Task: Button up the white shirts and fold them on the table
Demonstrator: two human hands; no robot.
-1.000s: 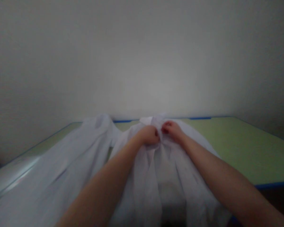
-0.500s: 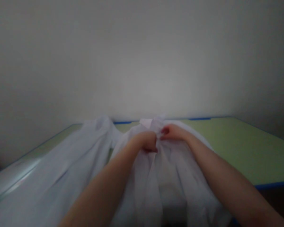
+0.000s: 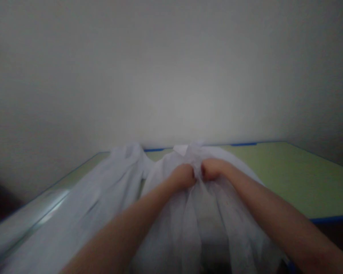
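A thin white garment [image 3: 171, 224], perhaps a shirt or coat, lies spread over the green table with its folds running towards me. My left hand [image 3: 184, 176] is closed on the cloth near the garment's top middle. Right beside it, my right hand [image 3: 213, 169] has its fingers curled closed on the same gathered part. A small gap separates the two fists. What sits between the fingertips is too blurred to make out. Just beyond the hands, a pale flap [image 3: 180, 149] stands up at the garment's far end. Below the hands the front panels part, showing a darker gap.
More white cloth [image 3: 108, 190] stretches along the left side of the table. The green tabletop [image 3: 297, 179] with blue edging shows on the right. A plain grey wall [image 3: 171, 76] rises behind the table. Something dark [image 3: 2, 198] is at the left edge.
My right hand's fingers were more spread and have closed onto the cloth, a little lower. My left hand stays closed on the garment. The view has shifted slightly.
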